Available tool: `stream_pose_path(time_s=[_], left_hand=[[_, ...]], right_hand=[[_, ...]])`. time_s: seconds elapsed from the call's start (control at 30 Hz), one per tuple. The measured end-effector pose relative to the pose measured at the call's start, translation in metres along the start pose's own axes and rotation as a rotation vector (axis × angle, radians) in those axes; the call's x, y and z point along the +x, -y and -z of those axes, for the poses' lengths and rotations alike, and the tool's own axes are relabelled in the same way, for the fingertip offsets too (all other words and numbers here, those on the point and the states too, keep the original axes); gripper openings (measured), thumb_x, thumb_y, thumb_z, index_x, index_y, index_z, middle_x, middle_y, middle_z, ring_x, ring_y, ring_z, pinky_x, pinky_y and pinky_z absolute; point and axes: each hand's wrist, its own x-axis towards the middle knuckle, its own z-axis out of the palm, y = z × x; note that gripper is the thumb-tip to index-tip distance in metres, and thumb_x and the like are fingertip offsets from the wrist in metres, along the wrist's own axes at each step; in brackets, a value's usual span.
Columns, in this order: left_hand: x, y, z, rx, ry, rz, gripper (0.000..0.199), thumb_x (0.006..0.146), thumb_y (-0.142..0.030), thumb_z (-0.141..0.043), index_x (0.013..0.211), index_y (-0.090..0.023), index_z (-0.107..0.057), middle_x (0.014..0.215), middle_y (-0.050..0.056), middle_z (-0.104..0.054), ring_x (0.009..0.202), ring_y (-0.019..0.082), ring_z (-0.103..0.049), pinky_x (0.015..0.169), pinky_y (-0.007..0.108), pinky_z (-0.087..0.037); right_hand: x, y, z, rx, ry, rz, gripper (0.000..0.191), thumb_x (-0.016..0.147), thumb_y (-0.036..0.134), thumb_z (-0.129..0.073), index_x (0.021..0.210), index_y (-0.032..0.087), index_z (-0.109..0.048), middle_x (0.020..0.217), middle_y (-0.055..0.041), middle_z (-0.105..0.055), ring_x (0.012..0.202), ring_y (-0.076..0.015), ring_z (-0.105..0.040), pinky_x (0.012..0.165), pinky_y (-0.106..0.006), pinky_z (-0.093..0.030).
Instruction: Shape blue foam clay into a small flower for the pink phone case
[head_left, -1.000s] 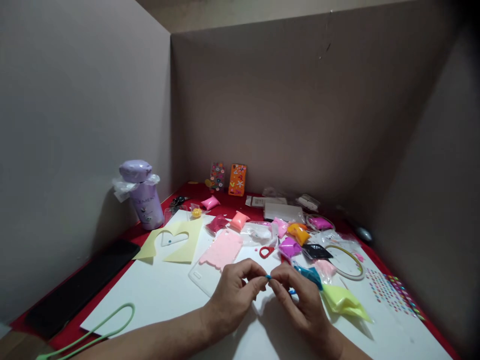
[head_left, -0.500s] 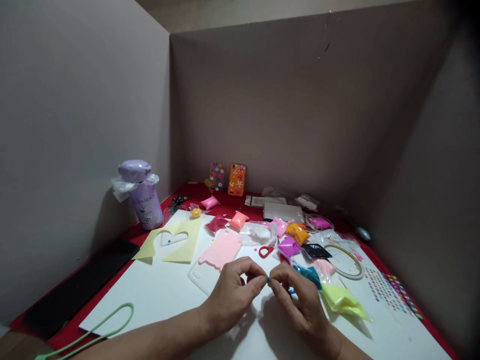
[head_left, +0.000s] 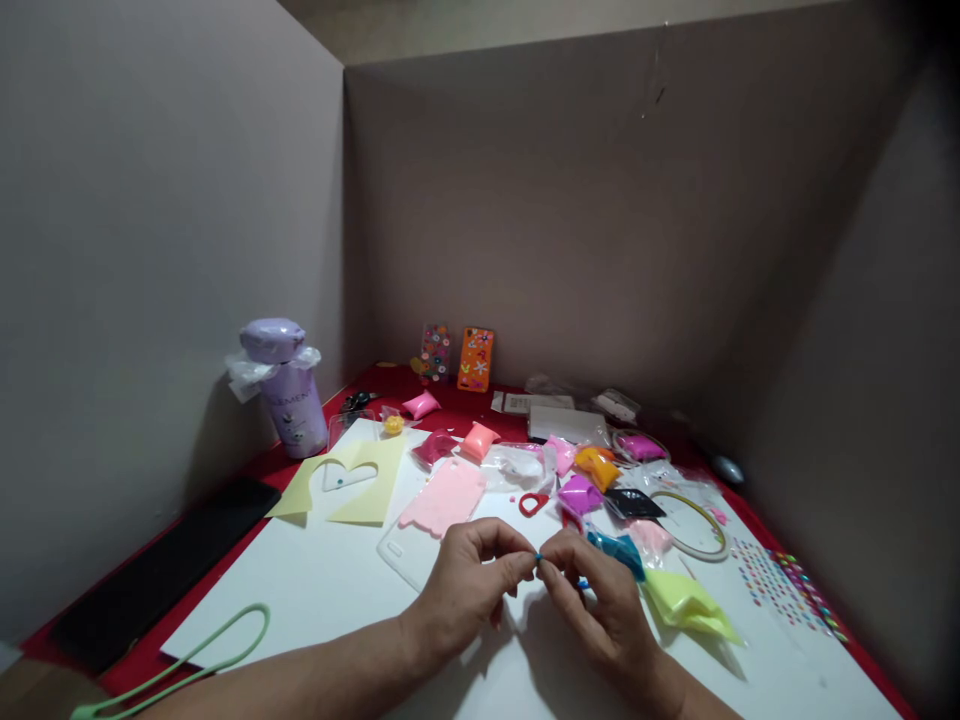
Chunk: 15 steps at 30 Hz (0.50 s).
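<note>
Fingertip to fingertip, my left hand (head_left: 469, 575) and my right hand (head_left: 600, 595) meet over the white board (head_left: 307, 590). Both are closed in a pinch on a tiny blue piece of clay (head_left: 538, 557), mostly covered by the fingers. Just behind my left hand lies a clear phone case (head_left: 397, 556), its upper part covered with pink clay (head_left: 444, 495). A blue clay packet (head_left: 619, 548) rests beside my right hand, partly hidden by it. To the right of that hand sits a yellow clay packet (head_left: 690, 602).
Several coloured clay packets, such as an orange one (head_left: 596, 465), lie behind the hands near red-handled scissors (head_left: 533, 503). Cut yellow paper (head_left: 367, 490) and a purple bottle (head_left: 294, 400) are at left. Two decorated phone cases, one orange (head_left: 475, 360), lean at the back. Gem stickers (head_left: 780, 585) lie right.
The fingers of my left hand have shifted slightly around the blue piece of clay. Both hands keep their pinch in nearly the same place, and the view has moved a little.
</note>
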Motion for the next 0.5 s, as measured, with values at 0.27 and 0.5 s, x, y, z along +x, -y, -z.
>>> stream_pose_path(time_s=[0.27,0.5], left_hand=[[0.0022,0.0014,0.0003,-0.102,0.034,0.027,0.024,0.071,-0.034,-0.066,0.071,-0.012,-0.059,0.055,-0.003,-0.053,0.035,0.004,-0.042,0.030,0.014,-0.034],[-0.0017,-0.0001,-0.0037,-0.097,0.004,0.026,0.024,0.070,-0.034,-0.067,0.068,-0.011,-0.060,0.055,-0.003,-0.053,0.035,0.004,-0.041,0.029,0.014,-0.032]], right_hand=[[0.0014,0.0032,0.0011,0.017,0.015,-0.040,0.015,0.089,0.020,-0.043,0.078,0.017,-0.053,0.069,-0.0021,-0.054,0.056,-0.0114,-0.048,0.052,-0.024,-0.035],[0.0022,0.0016,0.0001,0.018,0.001,-0.022,0.017,0.089,0.019,-0.044,0.075,0.017,-0.054,0.066,-0.0021,-0.054,0.057,-0.0116,-0.049,0.052,-0.024,-0.036]])
